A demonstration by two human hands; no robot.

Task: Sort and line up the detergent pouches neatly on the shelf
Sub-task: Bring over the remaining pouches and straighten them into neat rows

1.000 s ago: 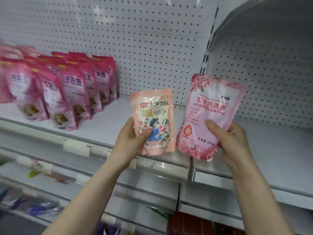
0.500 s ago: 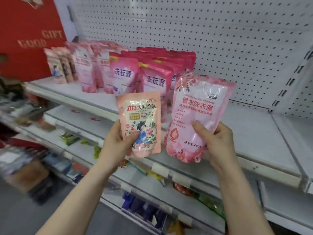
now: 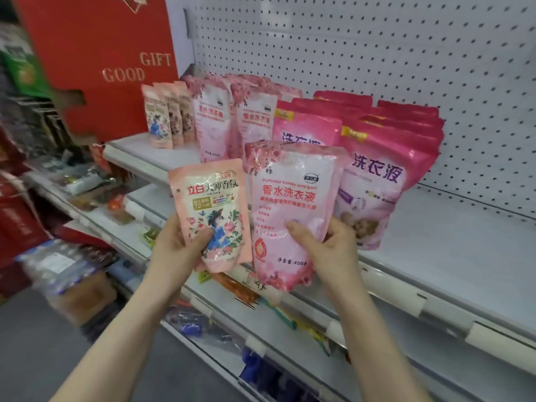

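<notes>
Nearest, the left hand pinches the small peach pouch low on its left edge, thumb across the front and fingers hidden behind. Just to its right, the right hand grips the taller pale pink pouch the same way at its lower right. Both pouches are held upright, long axis vertical, print facing the person, their edges touching or nearly so. Directly behind the right hand's pouch stand the magenta pouches on the shelf. Neither held pouch matches them. Beyond and to the left of both grips stands the row of pale pink pouches, and further left, at the shelf's end beside the red gift box, the row of peach pouches. So both targets lie up and leftward. The left hand is nearer the peach row, and the right would likely have to reach across.
</notes>
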